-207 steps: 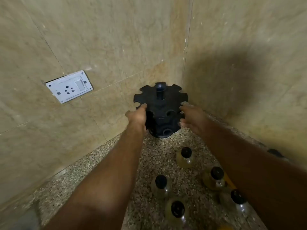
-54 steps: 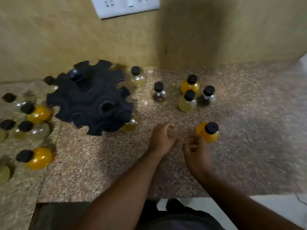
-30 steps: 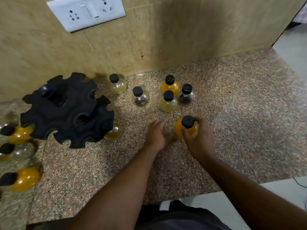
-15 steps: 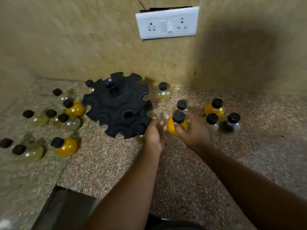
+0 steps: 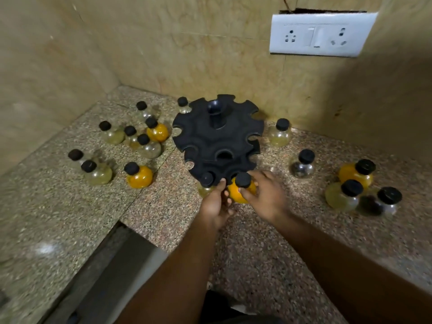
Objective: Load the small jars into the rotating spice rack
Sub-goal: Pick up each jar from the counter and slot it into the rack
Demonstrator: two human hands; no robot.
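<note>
Counter: speckled granite worktop (image 5: pixel 257 253) tucked into a corner of beige tiled walls, pretty dim light.
Wall plate: white socket-and-switch panel (image 5: pixel 320 35) up on the back wall, right side.
Rack: black rotating spice rack (image 5: pixel 216 141) sitting near the back wall, notches cut all round its rim and a knob post in the middle. One pale jar (image 5: pixel 207 182) already hangs in a front notch, black cap poking up.
Left bunch: a loose group of jars (image 5: pixel 140 136) left of the rack, all black caps, mostly clear or pale, couple of orange ones mixed in.
Right bunch: more jars (image 5: pixel 350 183) to the right, well apart from the rack, orange, pale and one dark.
Right hand: right hand (image 5: pixel 268 197) wrapped around the orange jar (image 5: pixel 240 191), grasping its round belly.
Left hand: left hand (image 5: pixel 216 204) fingers curled against the jar's other side, touching it.
Orange jar: upright, at the rack's front edge, right beside the loaded pale jar. Can't tell if its neck is in a notch.
</note>
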